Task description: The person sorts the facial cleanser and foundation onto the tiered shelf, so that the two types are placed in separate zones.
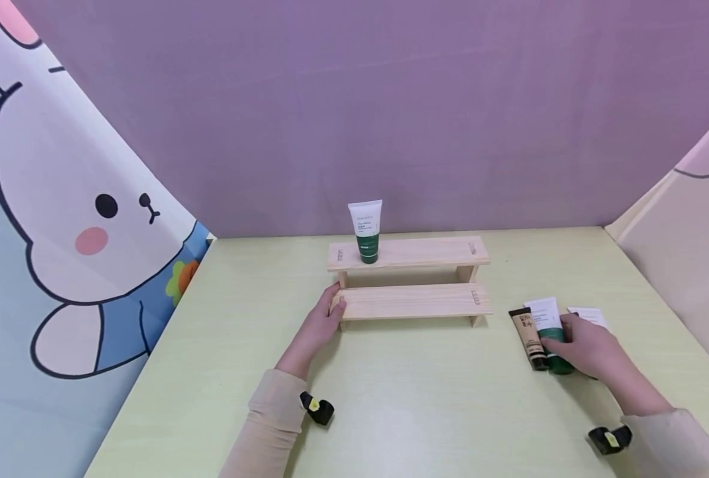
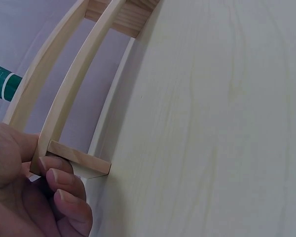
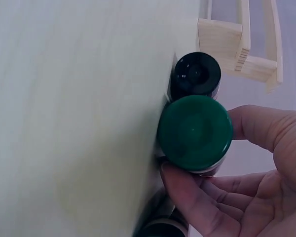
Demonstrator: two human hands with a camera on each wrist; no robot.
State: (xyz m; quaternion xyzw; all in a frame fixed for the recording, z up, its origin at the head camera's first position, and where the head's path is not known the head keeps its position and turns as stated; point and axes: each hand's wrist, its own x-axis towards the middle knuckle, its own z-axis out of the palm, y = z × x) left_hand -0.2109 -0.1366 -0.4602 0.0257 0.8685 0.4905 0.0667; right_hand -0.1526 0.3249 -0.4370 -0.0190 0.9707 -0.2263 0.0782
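Observation:
A two-tier wooden shelf [image 1: 414,302] stands near the back of the table. My left hand [image 1: 320,323] grips the left end of its lower step, thumb above and fingers curled underneath in the left wrist view. At the right, my right hand [image 1: 593,348] holds a white and green squeeze tube [image 1: 544,313] between thumb and fingers. Its round green cap [image 3: 195,132] faces the right wrist camera. Left of it lies a tan tube [image 1: 528,337] with a black cap. Another white tube [image 1: 591,315] lies partly hidden behind my right hand.
A similar white and green tube [image 1: 366,229] stands cap-down on the shelf's upper step, toward the left. Behind the pale table [image 1: 426,398] hangs a purple cloth [image 1: 390,113]. A cartoon-printed cloth [image 1: 62,232] borders the left side.

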